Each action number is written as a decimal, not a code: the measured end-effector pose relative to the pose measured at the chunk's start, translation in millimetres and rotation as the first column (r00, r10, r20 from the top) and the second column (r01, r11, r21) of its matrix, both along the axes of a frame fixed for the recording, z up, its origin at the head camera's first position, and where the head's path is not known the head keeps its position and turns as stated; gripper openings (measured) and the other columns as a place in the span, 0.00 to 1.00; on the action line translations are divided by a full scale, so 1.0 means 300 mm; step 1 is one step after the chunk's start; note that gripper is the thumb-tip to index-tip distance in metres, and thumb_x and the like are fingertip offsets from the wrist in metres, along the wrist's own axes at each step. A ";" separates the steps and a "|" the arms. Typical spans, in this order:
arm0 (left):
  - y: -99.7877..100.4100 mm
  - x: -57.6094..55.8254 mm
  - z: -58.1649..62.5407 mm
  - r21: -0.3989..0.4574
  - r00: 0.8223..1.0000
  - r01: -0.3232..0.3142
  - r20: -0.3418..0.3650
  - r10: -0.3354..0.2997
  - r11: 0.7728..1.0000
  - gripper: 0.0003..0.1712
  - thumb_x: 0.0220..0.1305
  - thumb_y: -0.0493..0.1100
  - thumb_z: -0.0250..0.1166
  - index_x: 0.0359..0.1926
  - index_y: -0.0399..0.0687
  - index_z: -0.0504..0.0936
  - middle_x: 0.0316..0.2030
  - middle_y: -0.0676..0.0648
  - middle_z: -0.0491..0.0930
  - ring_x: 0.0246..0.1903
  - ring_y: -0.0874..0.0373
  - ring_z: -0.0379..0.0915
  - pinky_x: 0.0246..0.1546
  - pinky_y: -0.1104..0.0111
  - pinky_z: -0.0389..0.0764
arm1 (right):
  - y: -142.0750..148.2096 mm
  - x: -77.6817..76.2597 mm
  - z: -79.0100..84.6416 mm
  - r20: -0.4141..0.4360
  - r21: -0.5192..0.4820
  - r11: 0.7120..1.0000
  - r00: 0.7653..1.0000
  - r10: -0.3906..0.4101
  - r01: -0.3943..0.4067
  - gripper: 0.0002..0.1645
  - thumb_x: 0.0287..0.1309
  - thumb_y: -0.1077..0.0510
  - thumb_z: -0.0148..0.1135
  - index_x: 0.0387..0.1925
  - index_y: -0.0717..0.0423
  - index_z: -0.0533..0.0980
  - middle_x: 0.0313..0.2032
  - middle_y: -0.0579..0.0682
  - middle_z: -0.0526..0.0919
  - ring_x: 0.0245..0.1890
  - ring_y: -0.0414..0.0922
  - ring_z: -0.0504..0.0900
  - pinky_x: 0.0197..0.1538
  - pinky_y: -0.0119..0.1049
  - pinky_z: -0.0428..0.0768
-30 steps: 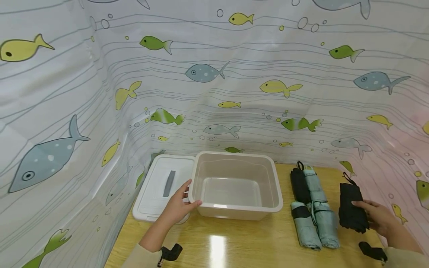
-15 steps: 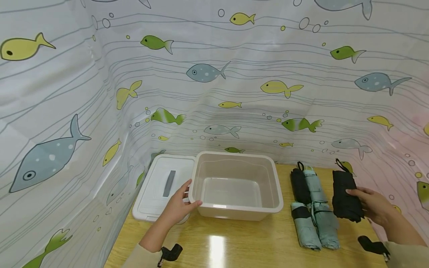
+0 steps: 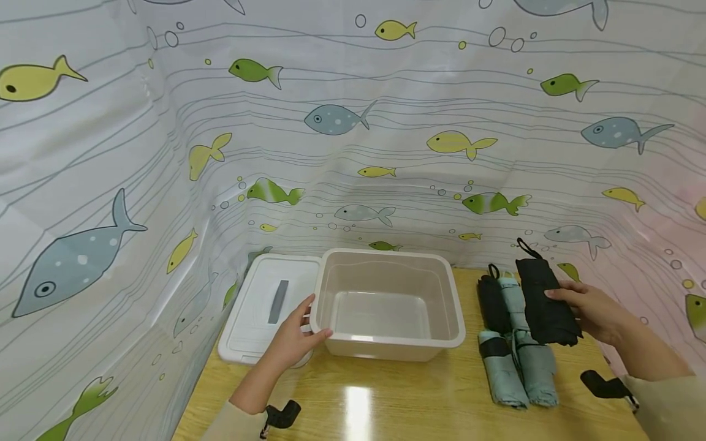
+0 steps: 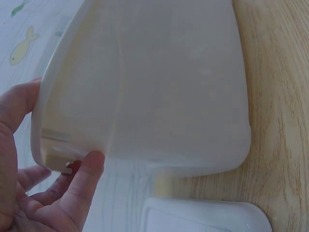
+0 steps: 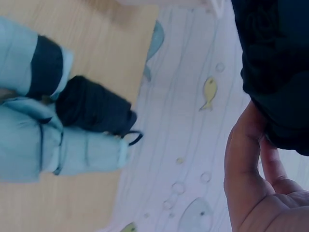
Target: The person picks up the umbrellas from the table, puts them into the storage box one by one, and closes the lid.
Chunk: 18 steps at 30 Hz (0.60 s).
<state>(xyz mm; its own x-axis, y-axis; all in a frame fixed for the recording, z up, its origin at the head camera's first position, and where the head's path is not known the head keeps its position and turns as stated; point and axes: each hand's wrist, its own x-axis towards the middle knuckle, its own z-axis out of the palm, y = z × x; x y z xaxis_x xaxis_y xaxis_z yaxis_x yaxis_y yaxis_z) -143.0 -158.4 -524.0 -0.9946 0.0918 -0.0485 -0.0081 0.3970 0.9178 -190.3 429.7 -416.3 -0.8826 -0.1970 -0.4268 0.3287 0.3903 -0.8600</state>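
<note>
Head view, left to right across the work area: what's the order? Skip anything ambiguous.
White lid → beige bin → black bundle on the table → held black bundle → right hand. Left out: left hand (overlaps lid and bin) and the pale green bundles (overlap the order).

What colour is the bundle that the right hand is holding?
Black. The bundle in the right hand shows best in the head view.

We recorded black folded umbrellas (image 3: 546, 318); pale blue-green umbrellas (image 3: 539, 376), one black-banded; a cream storage bin (image 3: 380, 351); a white lid (image 3: 250, 312) with a grey handle (image 3: 278, 302); a yellowish, wood-grained tabletop (image 3: 413, 398); beige sleeves (image 3: 662, 401); and a white backdrop (image 3: 408, 92) patterned with blue, green and yellow fish (image 3: 451, 142).
</note>
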 end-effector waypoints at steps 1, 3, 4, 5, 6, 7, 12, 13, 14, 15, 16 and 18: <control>0.000 0.000 0.000 -0.002 1.000 0.000 -0.001 0.000 1.000 0.54 0.58 0.45 0.77 0.78 0.46 0.55 0.62 0.36 0.71 0.59 0.40 0.72 0.49 0.60 0.84 | -0.013 -0.005 0.011 -0.001 -0.002 1.000 1.000 0.010 -0.010 0.54 0.76 0.49 0.49 0.74 0.73 0.25 0.57 0.53 0.71 0.45 0.32 0.79 0.51 0.43 0.84; -0.001 -0.001 0.000 -0.005 1.000 -0.002 -0.002 0.001 1.000 0.54 0.58 0.45 0.77 0.78 0.46 0.55 0.62 0.36 0.71 0.59 0.40 0.72 0.49 0.60 0.84 | -0.041 -0.015 0.032 -0.006 -0.011 0.999 0.999 0.034 -0.034 0.53 0.76 0.50 0.49 0.74 0.73 0.27 0.57 0.53 0.72 0.46 0.33 0.79 0.51 0.43 0.83; -0.001 -0.001 0.000 -0.005 1.000 -0.003 -0.001 0.003 1.000 0.54 0.58 0.45 0.77 0.78 0.46 0.55 0.62 0.36 0.71 0.59 0.40 0.72 0.49 0.60 0.84 | -0.055 -0.021 0.042 -0.007 -0.015 0.999 0.999 0.046 -0.046 0.52 0.76 0.50 0.50 0.74 0.73 0.29 0.56 0.52 0.73 0.46 0.34 0.79 0.51 0.44 0.83; -0.002 -0.001 0.001 -0.005 1.000 -0.004 0.000 0.004 1.000 0.54 0.58 0.45 0.77 0.78 0.46 0.55 0.62 0.36 0.70 0.59 0.40 0.72 0.49 0.60 0.84 | -0.070 -0.026 0.051 -0.008 -0.016 0.998 0.998 0.056 -0.056 0.51 0.75 0.51 0.50 0.75 0.74 0.31 0.55 0.51 0.73 0.47 0.35 0.79 0.52 0.44 0.83; -0.002 -0.001 0.002 -0.005 1.000 -0.004 0.001 0.004 1.000 0.54 0.58 0.44 0.77 0.78 0.46 0.55 0.62 0.36 0.70 0.59 0.40 0.72 0.49 0.60 0.84 | -0.085 -0.031 0.060 -0.006 -0.018 0.998 0.998 0.061 -0.061 0.50 0.75 0.51 0.51 0.75 0.73 0.33 0.54 0.51 0.74 0.47 0.37 0.80 0.52 0.45 0.83; -0.002 0.000 0.003 -0.005 1.000 -0.005 0.001 0.005 1.000 0.54 0.58 0.44 0.77 0.78 0.46 0.55 0.62 0.35 0.70 0.60 0.39 0.72 0.49 0.59 0.84 | -0.100 -0.036 0.068 -0.003 -0.018 0.998 0.998 0.061 -0.061 0.49 0.75 0.51 0.52 0.75 0.73 0.35 0.53 0.51 0.74 0.47 0.39 0.80 0.52 0.45 0.83; -0.003 0.000 0.002 -0.006 1.000 -0.008 0.003 0.008 1.000 0.53 0.58 0.42 0.76 0.78 0.46 0.55 0.62 0.35 0.70 0.60 0.39 0.71 0.49 0.59 0.84 | -0.179 -0.056 0.098 0.015 -0.014 0.996 0.996 0.087 -0.087 0.51 0.73 0.51 0.54 0.75 0.72 0.35 0.61 0.62 0.70 0.49 0.42 0.80 0.54 0.48 0.82; -0.003 0.000 0.002 -0.005 1.000 -0.008 0.003 0.008 1.000 0.53 0.58 0.42 0.76 0.78 0.46 0.55 0.62 0.35 0.70 0.60 0.39 0.72 0.49 0.59 0.84 | -0.195 -0.061 0.103 0.020 -0.013 0.996 0.996 0.090 -0.090 0.51 0.73 0.51 0.54 0.75 0.73 0.34 0.61 0.62 0.70 0.48 0.42 0.81 0.54 0.48 0.83; -0.004 0.000 0.002 -0.003 1.000 -0.008 0.004 0.008 1.000 0.53 0.58 0.42 0.76 0.78 0.46 0.55 0.62 0.35 0.70 0.60 0.39 0.72 0.49 0.59 0.84 | -0.211 -0.065 0.108 0.023 -0.015 0.995 0.995 0.096 -0.096 0.52 0.72 0.51 0.54 0.75 0.73 0.35 0.60 0.61 0.71 0.48 0.42 0.81 0.54 0.48 0.82; -0.004 0.001 0.001 -0.001 1.000 -0.008 0.005 0.008 1.000 0.53 0.58 0.43 0.76 0.78 0.46 0.55 0.62 0.35 0.70 0.60 0.40 0.72 0.49 0.59 0.84 | -0.229 -0.069 0.113 0.025 -0.017 0.996 0.996 0.091 -0.091 0.51 0.72 0.51 0.55 0.75 0.72 0.37 0.58 0.59 0.73 0.47 0.43 0.82 0.53 0.48 0.83; -0.004 0.001 0.001 0.002 1.000 -0.008 0.005 0.008 1.000 0.53 0.58 0.43 0.76 0.78 0.46 0.55 0.62 0.35 0.70 0.60 0.40 0.72 0.49 0.59 0.84 | -0.245 -0.073 0.117 0.028 -0.015 0.996 0.996 0.088 -0.088 0.50 0.71 0.51 0.56 0.75 0.72 0.38 0.56 0.57 0.75 0.47 0.43 0.83 0.53 0.48 0.83; -0.005 0.002 0.002 0.007 1.000 -0.007 0.005 0.006 1.000 0.54 0.58 0.43 0.76 0.78 0.46 0.55 0.62 0.36 0.70 0.60 0.40 0.72 0.49 0.59 0.84 | -0.276 -0.081 0.125 0.032 -0.011 0.996 0.996 0.088 -0.088 0.50 0.70 0.52 0.58 0.75 0.71 0.41 0.53 0.53 0.77 0.46 0.44 0.83 0.53 0.47 0.83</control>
